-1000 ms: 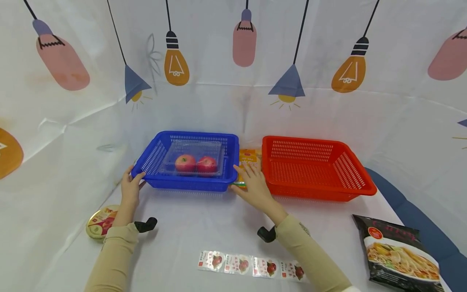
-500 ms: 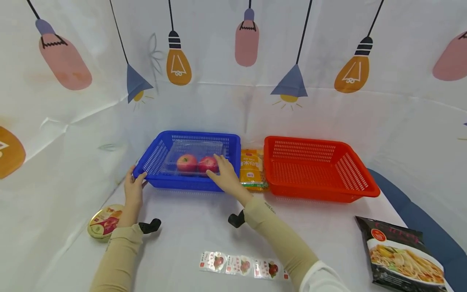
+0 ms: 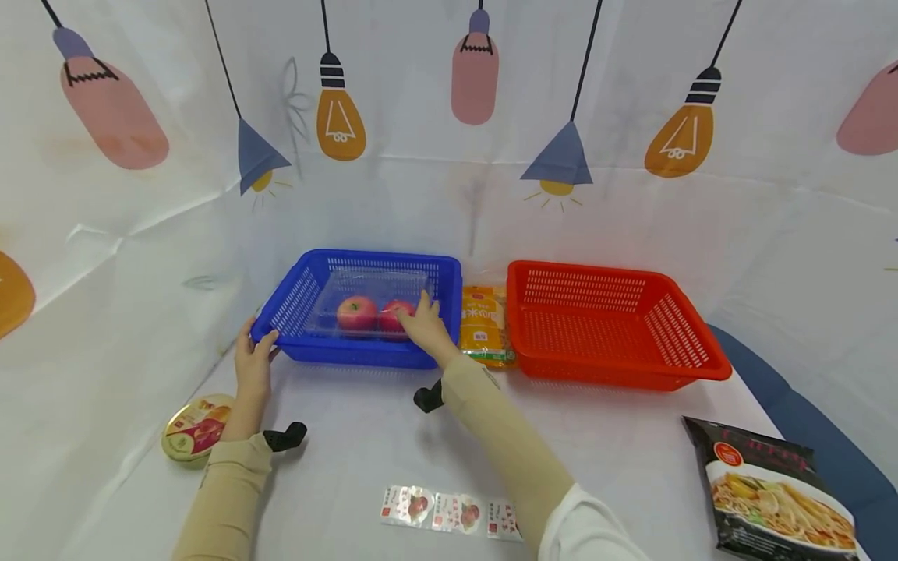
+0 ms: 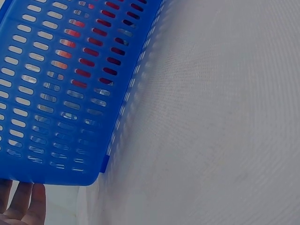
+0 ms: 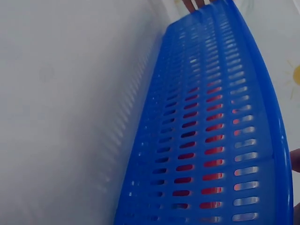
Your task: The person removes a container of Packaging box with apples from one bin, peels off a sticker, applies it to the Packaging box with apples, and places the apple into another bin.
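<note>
In the head view a blue plastic basket [image 3: 351,352] holds a clear plastic box [image 3: 333,300]. Two red apples [image 3: 356,313] show through its lid. My left hand [image 3: 254,365] holds the basket's left front corner, thumb on the near side of the rim; in the left wrist view its fingertips [image 4: 35,204] touch the basket's end wall [image 4: 51,117]. My right hand [image 3: 429,331] reaches over the front rim at the right, fingers spread over the box's right end and partly covering one apple. The right wrist view shows mostly the basket's slotted front wall [image 5: 197,140]; contact with the box is unclear.
An orange food packet [image 3: 484,323] lies between the blue basket and a red basket [image 3: 596,366]. A round lidded tub [image 3: 196,428] sits by my left forearm. A strip of stickers [image 3: 435,510] lies in front, and a black noodle packet [image 3: 772,491] at the right.
My right hand has moved left from the orange packet beside the blue basket to above the right end of the clear box. My left hand stays at the basket's corner.
</note>
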The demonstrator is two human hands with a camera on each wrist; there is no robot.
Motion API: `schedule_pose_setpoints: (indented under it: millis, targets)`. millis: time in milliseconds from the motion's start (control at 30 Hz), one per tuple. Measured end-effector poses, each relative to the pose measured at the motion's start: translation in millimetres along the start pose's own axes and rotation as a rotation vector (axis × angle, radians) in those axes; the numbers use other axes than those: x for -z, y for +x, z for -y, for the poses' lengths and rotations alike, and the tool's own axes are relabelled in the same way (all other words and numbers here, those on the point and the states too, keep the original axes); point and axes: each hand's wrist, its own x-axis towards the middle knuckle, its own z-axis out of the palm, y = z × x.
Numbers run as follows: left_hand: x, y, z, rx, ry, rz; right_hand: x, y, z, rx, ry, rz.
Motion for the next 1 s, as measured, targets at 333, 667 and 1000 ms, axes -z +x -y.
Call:
schedule_pose_setpoints:
  millis: [333, 667, 1000]
  targets:
    - [4.6, 12.1, 12.2, -0.029, -0.032, -0.024, -2, 5.2, 4, -0.120, 0.083, 0.068]
    - [2.4, 13.0, 12.5, -0.001, 0.003, -0.016, -1, 5.4, 3, -0.179, 0.046, 0.066]
    - [3.2, 10.1, 12.9, -0.022, 0.019, -0.024, -1, 12.4, 1, -0.310, 0.284, 0.080]
